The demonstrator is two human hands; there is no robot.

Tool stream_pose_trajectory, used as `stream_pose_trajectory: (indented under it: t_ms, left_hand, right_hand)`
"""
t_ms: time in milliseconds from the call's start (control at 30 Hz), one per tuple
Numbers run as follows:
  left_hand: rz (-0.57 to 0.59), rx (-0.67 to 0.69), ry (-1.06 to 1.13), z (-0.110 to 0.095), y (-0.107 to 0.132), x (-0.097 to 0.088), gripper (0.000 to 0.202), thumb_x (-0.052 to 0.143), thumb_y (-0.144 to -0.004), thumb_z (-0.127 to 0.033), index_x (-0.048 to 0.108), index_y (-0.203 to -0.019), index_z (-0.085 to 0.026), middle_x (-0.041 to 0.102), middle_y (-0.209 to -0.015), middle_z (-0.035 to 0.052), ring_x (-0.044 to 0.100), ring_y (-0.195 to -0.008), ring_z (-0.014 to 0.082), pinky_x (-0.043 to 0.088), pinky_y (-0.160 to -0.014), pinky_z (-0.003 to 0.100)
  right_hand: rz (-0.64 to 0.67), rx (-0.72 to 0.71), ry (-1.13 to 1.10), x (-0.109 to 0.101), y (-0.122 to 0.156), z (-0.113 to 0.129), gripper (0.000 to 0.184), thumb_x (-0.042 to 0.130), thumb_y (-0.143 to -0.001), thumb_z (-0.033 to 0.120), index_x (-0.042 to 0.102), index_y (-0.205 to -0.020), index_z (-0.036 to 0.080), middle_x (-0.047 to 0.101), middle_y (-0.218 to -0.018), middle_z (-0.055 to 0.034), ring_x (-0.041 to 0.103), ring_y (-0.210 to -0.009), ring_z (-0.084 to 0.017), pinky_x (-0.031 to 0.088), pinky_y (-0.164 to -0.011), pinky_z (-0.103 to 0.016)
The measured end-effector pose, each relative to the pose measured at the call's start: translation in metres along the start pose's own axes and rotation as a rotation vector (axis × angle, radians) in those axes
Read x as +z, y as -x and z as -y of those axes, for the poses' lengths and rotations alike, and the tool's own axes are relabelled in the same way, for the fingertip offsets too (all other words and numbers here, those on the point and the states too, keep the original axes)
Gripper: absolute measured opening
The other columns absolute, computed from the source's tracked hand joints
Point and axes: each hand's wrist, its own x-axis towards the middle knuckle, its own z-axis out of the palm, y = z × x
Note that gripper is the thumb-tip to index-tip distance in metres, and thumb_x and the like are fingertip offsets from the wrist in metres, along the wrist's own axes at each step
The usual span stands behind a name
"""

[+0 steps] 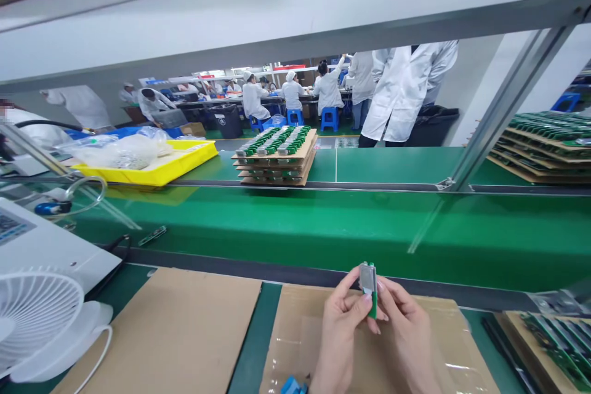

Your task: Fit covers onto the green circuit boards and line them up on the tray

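A small green circuit board [373, 306] with a grey metal part on its upper end is held upright over a taped cardboard sheet [295, 332]. My left hand [344, 320] is closed on the board, thumb on its near face and index finger at its top left edge. From the other side my right hand [404, 320] grips its right edge with the fingertips. Below the left wrist, a blue object [293, 385] shows only in part at the bottom edge.
A plain cardboard sheet [180, 326] and a white fan [41, 326] lie left. Boards on cardboard [554, 345] stand right. Across the green belt [295, 221] are a stack of boards [277, 157], a yellow tray [184, 163] and a metal post [503, 111]. People in white coats work beyond.
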Motion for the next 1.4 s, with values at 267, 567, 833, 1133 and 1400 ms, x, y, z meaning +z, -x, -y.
stream_pose_trajectory:
  t_ms: [267, 567, 833, 1133, 1400]
  left_hand:
    - [-0.024, -0.057, 0.394, 0.0, -0.002, -0.004, 0.05, 0.082, -0.068, -0.025, 0.065, -0.114, -0.018, 0.054, -0.061, -0.001, 0.043, -0.054, 0.0069, 0.036, -0.056, 0.021]
    - [-0.074, 0.064, -0.098, 0.011, -0.007, -0.003, 0.072, 0.073, -0.075, -0.041, 0.046, -0.132, -0.007, 0.059, -0.061, 0.0012, 0.049, -0.058, 0.0108, 0.04, -0.059, 0.021]
    - [0.015, 0.147, -0.394, 0.015, -0.016, -0.01, 0.075, 0.071, -0.069, -0.055, 0.054, -0.128, -0.012, 0.06, -0.062, 0.0001, 0.053, -0.058, 0.0132, 0.047, -0.059, 0.021]
    - [0.139, 0.052, -0.587, 0.031, -0.026, -0.018, 0.077, 0.062, -0.07, -0.067, 0.055, -0.127, -0.015, 0.068, -0.071, 0.0057, 0.052, -0.057, 0.0131, 0.047, -0.061, 0.023]
    - [0.142, 0.063, -0.593, 0.037, -0.031, -0.022, 0.082, 0.061, -0.067, -0.071, 0.057, -0.125, -0.013, 0.066, -0.07, 0.0054, 0.051, -0.057, 0.0141, 0.047, -0.06, 0.024]
  right_hand:
    - [0.069, 0.073, -0.173, 0.003, 0.001, 0.005, 0.035, 0.079, -0.061, 0.047, 0.07, -0.081, 0.019, 0.071, -0.084, -0.0053, 0.064, -0.079, -0.019, 0.051, -0.075, -0.031]
    - [0.18, 0.125, -0.29, 0.008, -0.002, 0.005, 0.035, 0.074, -0.065, 0.051, 0.061, -0.078, 0.021, 0.046, -0.059, 0.005, 0.041, -0.051, -0.009, 0.038, -0.047, -0.022]
    - [0.112, -0.03, -0.065, 0.022, 0.006, 0.004, 0.052, 0.076, -0.053, 0.062, 0.062, -0.072, 0.015, 0.04, -0.055, 0.0051, 0.033, -0.05, -0.007, 0.025, -0.043, -0.019]
    - [-0.137, -0.194, 0.159, -0.081, 0.039, 0.095, 0.065, 0.063, -0.063, 0.07, 0.07, -0.093, 0.012, 0.017, -0.055, 0.0083, 0.015, -0.05, -0.007, 0.018, -0.044, -0.021]
    - [-0.702, -0.29, 0.644, -0.236, 0.008, 0.181, 0.031, 0.057, -0.084, 0.044, 0.062, -0.083, 0.014, 0.054, -0.071, 0.0016, 0.048, -0.059, -0.011, 0.038, -0.057, -0.025]
